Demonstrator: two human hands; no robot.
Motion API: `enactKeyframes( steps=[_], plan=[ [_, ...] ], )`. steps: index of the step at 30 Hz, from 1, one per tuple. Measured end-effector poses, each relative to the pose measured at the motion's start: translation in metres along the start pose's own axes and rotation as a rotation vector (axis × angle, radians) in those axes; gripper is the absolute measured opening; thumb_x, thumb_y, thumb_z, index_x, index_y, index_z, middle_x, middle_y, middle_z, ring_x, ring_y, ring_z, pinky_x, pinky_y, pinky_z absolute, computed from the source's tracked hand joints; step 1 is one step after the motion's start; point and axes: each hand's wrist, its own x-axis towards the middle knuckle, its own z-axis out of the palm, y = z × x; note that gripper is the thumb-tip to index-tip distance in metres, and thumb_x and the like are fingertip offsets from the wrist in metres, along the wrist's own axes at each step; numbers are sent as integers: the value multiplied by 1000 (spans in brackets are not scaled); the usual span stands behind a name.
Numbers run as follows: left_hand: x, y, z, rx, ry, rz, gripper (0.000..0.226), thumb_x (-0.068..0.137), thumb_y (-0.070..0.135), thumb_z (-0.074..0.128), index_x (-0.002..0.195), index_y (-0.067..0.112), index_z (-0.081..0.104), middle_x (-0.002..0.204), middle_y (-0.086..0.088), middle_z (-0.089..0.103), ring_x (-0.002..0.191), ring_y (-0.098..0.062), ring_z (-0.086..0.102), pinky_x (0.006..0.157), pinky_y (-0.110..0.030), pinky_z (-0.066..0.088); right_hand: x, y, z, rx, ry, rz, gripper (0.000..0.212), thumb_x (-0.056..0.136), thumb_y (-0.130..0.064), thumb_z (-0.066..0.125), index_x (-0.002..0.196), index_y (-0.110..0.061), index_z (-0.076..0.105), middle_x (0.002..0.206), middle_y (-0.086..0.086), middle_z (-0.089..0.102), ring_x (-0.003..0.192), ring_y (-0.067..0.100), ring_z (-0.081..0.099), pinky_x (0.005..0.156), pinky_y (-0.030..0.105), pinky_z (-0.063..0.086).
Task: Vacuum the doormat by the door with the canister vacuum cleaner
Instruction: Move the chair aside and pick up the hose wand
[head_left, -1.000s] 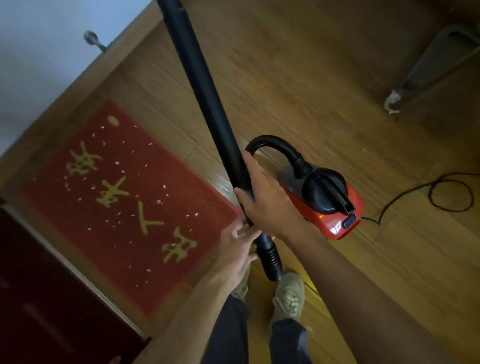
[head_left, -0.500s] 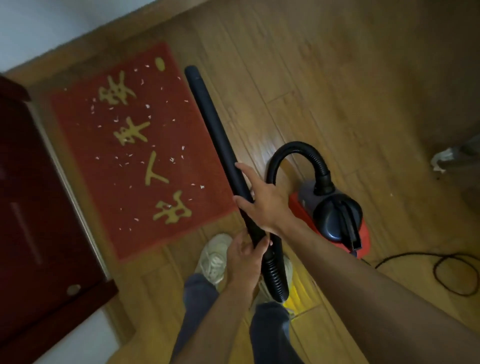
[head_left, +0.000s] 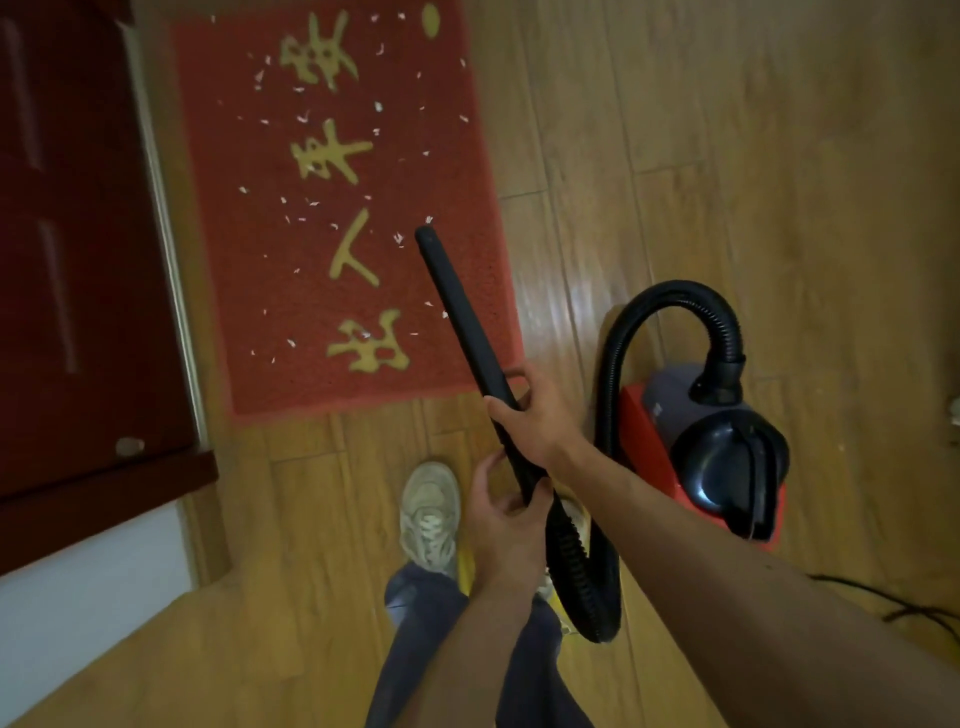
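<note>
A red doormat (head_left: 270, 291) with gold characters lies by the dark red door (head_left: 78, 260), scattered with small white scraps. The black vacuum wand (head_left: 457, 312) points up-left, its tip over the mat's right part. My right hand (head_left: 535, 415) grips the wand at its middle. Lower down, my left hand (head_left: 504, 514) grips it where the ribbed hose (head_left: 608, 405) joins. The hose loops to the red and black canister vacuum (head_left: 722, 457), which stands on the floor to the right.
Wooden plank floor (head_left: 727, 182) all around. A black power cord (head_left: 914, 613) trails at the lower right. My pale shoe (head_left: 428, 514) stands just below the mat. A white wall (head_left: 78, 597) meets the door frame at lower left.
The view has swung toward the door and mat. The wand has swung down, its tip now over the mat's right part. Both hands keep their grip.
</note>
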Motion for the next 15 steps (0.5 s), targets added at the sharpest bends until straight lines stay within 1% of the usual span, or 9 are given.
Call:
enactKeyframes(
  steps=[3, 5, 7, 9, 12, 15],
  plan=[
    [9, -5, -7, -1, 0, -27, 43, 85, 13, 76, 117, 35, 59, 87, -8, 78, 83, -24, 75, 84, -49, 60, 6, 0, 11, 50, -7, 75, 27, 90, -21, 66, 111, -18, 50, 89, 12, 68, 70, 25, 67, 66, 40, 57],
    [15, -8, -11, 15, 7, -34, 42, 85, 15, 76, 115, 38, 59, 86, -9, 77, 82, -25, 75, 84, -50, 59, 11, 1, 16, 55, -14, 101, 27, 90, -18, 65, 111, -16, 48, 88, 14, 66, 66, 22, 62, 64, 38, 55],
    [20, -9, -13, 25, 1, -45, 41, 85, 16, 76, 113, 40, 60, 85, -8, 77, 82, -25, 75, 83, -51, 59, 16, 2, 20, 47, -16, 111, 28, 89, -18, 64, 110, -16, 46, 85, 12, 63, 65, 21, 58, 63, 37, 52],
    [24, -8, -13, 30, -6, -52, 39, 85, 17, 76, 114, 38, 59, 83, -8, 77, 80, -24, 75, 82, -51, 60, 20, 4, 23, 29, -9, 114, 28, 88, -19, 65, 110, -16, 46, 84, 9, 62, 66, 22, 59, 66, 41, 54],
    [29, -6, -11, 45, -10, -63, 40, 86, 16, 76, 118, 34, 58, 80, -6, 77, 78, -23, 75, 80, -46, 61, 24, 9, 24, 12, 6, 118, 29, 88, -21, 64, 111, -17, 47, 88, 10, 65, 73, 27, 64, 71, 45, 56],
    [29, -6, -5, 67, -40, -81, 42, 85, 19, 77, 118, 36, 57, 80, -5, 77, 80, -23, 75, 82, -50, 60, 23, 13, 19, 28, 38, 121, 28, 88, -22, 63, 112, -17, 49, 90, 9, 66, 76, 26, 64, 73, 45, 56]
  ],
)
